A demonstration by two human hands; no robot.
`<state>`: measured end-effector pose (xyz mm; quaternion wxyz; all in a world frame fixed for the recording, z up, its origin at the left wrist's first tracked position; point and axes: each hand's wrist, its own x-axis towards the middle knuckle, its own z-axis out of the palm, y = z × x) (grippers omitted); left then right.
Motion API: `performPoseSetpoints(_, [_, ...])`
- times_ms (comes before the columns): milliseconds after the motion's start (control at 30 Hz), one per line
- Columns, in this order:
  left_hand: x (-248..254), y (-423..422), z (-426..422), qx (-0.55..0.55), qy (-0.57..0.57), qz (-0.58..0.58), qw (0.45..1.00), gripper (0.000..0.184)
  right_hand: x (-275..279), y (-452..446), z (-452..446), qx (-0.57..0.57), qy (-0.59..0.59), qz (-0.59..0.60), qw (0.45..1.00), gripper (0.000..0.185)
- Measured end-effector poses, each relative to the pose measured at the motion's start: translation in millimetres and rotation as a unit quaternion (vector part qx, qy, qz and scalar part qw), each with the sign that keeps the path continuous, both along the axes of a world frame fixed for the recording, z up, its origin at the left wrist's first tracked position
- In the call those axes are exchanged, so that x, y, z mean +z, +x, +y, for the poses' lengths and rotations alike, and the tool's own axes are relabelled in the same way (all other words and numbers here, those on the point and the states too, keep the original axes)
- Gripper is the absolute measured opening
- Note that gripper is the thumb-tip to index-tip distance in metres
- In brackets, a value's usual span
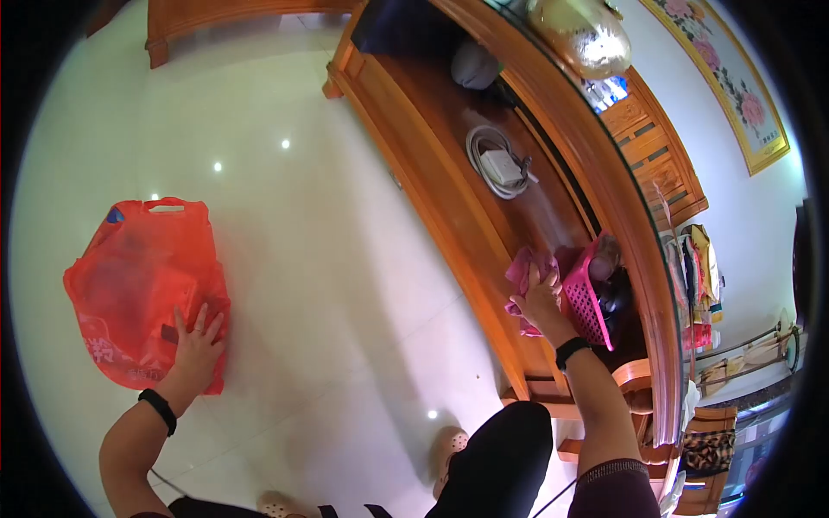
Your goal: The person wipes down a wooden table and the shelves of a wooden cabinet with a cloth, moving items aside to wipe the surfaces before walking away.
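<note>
On the floor at the left lies a bulging red plastic bag (142, 293) with a cut-out handle and pale print. My left hand (199, 350) rests on its right lower side, fingers spread and stretched out. Inside the wooden cabinet's shelf, my right hand (540, 306) grips a pink cloth (521, 274), bunched under its fingers against the shelf surface. Just right of that hand stands a bright pink perforated basket (587, 302) with dark items inside, partly hidden by its wall.
A coiled white cable with a power block (501, 167) lies further along the shelf (432, 95). A grey rounded object (475, 66) sits deeper in. The cabinet's glass top (643, 186) overhangs the shelf, with a gold vase (587, 39) on it. My clog (449, 446) is on the tiled floor.
</note>
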<state>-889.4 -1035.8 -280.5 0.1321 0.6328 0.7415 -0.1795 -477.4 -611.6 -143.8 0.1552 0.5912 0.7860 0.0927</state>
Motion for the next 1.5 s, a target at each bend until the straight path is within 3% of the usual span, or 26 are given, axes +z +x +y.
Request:
performPoseSetpoints(67, [-20.3, -34.8, -12.6, 0.003, 0.001, 0.091, 0.996, 0.05, -1.7, -6.5, 3.9, -0.011, 0.003, -0.01, 1.0, 0.092])
performPoseSetpoints(200, [-1.2, -97.4, -26.7, 0.069, -0.032, 0.176, 0.981, 0.046, -2.7, -12.9, 2.9, -0.049, -0.003, -0.065, 0.997, 0.092])
performPoseSetpoints(267, [6.2, -122.7, -32.9, 0.195, -0.01, 0.113, 0.974, 0.054, -3.4, -15.8, 6.8, -0.068, -0.009, -0.07, 0.995, 0.091])
performPoseSetpoints(300, [61.9, -109.2, -21.8, 0.239, -0.045, 0.054, 0.969, 0.064, -4.5, -13.2, 9.8, -0.06, -0.005, -0.064, 0.996, 0.09])
performPoseSetpoints(400, [75.8, -131.1, -16.0, 0.295, 0.004, 0.03, 0.955, 0.069, -6.2, -6.0, 9.8, -0.05, -0.007, -0.04, 0.998, 0.087])
performPoseSetpoints(533, [96.7, -157.3, -1.7, 0.318, 0.084, 0.023, 0.944, 0.059, 0.9, 3.1, 7.7, 0.021, -0.017, 0.048, 0.999, 0.089])
performPoseSetpoints(567, [105.4, -158.0, 4.4, 0.322, 0.082, 0.025, 0.943, 0.059, -12.5, 17.8, 11.9, 0.09, 0.053, 0.061, 0.993, 0.084])
performPoseSetpoints(667, [128.0, -160.0, 32.5, 0.338, 0.125, -0.039, 0.932, 0.053, -25.6, 20.2, 14.3, 0.144, 0.095, 0.102, 0.98, 0.083])
performPoseSetpoints(733, [126.1, -173.2, 59.4, 0.261, 0.214, -0.124, 0.933, 0.051, -29.6, 5.9, 15.8, 0.166, 0.1, 0.119, 0.974, 0.081])
performPoseSetpoints(800, [149.2, -168.7, 113.4, 0.267, 0.197, -0.105, 0.937, 0.05, -27.6, -20.5, 28.8, 0.197, 0.108, 0.131, 0.966, 0.08])
performPoseSetpoints(900, [180.4, -159.2, 204.7, 0.24, 0.196, -0.091, 0.947, 0.049, -34.9, -72.6, 50.0, 0.325, 0.153, 0.137, 0.923, 0.06])
performPoseSetpoints(1067, [258.7, -126.9, 310.9, 0.148, 0.222, -0.031, 0.963, 0.043, -42.4, -141.0, 64.5, 0.351, 0.196, 0.159, 0.902, 0.049])
performPoseSetpoints(1167, [297.0, -136.8, 332.9, 0.15, 0.256, -0.069, 0.952, 0.04, -45.1, -172.6, 66.0, 0.317, 0.252, 0.159, 0.9, 0.046])
performPoseSetpoints(1233, [303.6, -150.8, 337.7, 0.161, 0.354, -0.115, 0.914, 0.039, -36.5, -205.9, 74.4, 0.315, 0.258, 0.184, 0.894, 0.051])
performPoseSetpoints(1300, [314.1, -155.1, 337.6, 0.176, 0.377, -0.107, 0.903, 0.04, -28.5, -242.7, 96.0, 0.284, 0.174, 0.197, 0.922, 0.059])
performPoseSetpoints(1367, [319.0, -167.4, 338.8, 0.187, 0.398, -0.093, 0.893, 0.04, -21.8, -288.5, 126.8, 0.255, 0.153, 0.271, 0.915, 0.065])
performPoseSetpoints(1400, [319.6, -177.9, 343.4, 0.197, 0.405, -0.138, 0.882, 0.041, -19.3, -310.9, 139.2, 0.247, 0.158, 0.267, 0.918, 0.065])
performPoseSetpoints(1500, [315.2, -201.7, 366.0, 0.175, 0.455, -0.213, 0.847, 0.04, -8.1, -356.8, 173.1, 0.326, 0.093, 0.315, 0.887, 0.061])
